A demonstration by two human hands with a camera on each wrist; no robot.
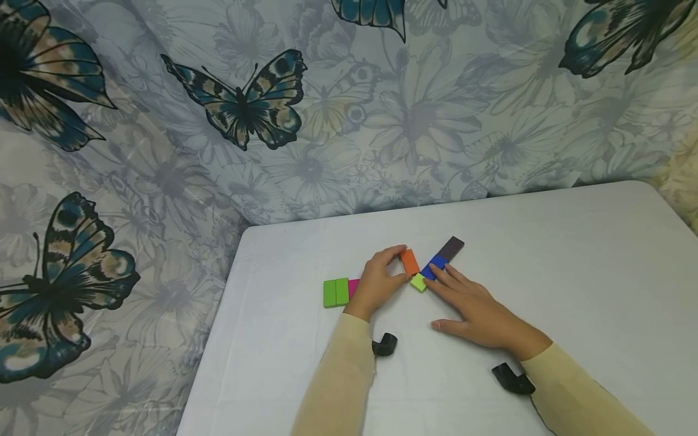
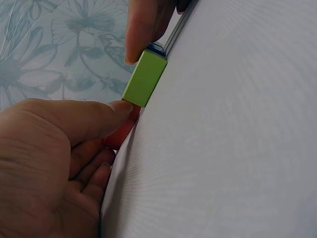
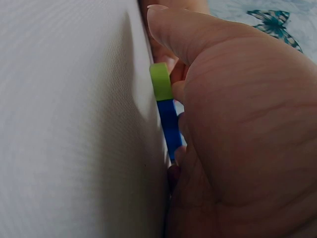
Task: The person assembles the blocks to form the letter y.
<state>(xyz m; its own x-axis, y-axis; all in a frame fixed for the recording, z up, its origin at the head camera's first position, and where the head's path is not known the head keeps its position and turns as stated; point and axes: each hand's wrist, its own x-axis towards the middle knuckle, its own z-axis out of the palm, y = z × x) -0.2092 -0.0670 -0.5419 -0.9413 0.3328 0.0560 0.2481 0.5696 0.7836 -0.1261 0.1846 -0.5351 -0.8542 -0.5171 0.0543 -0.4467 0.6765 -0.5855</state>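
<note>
My left hand [image 1: 375, 283] pinches an orange block [image 1: 410, 262] by its two ends, index finger at the far end and thumb at the near end. Against the near end sits a small lime-green block [image 1: 418, 282], which the left wrist view shows right beside the thumb tip. Beyond it a blue block [image 1: 433, 267] and a dark block [image 1: 451, 248] run in a slanting line to the upper right. My right hand [image 1: 480, 312] lies with extended fingers, fingertips at the blue and lime-green blocks, thumb spread apart on the near side.
Left of my left hand, two green blocks [image 1: 335, 293] stand side by side with a pink block [image 1: 353, 287] partly hidden by that hand. A white cloth covers the table [image 1: 572, 272]. Behind it hangs a butterfly-print curtain [image 1: 349, 151].
</note>
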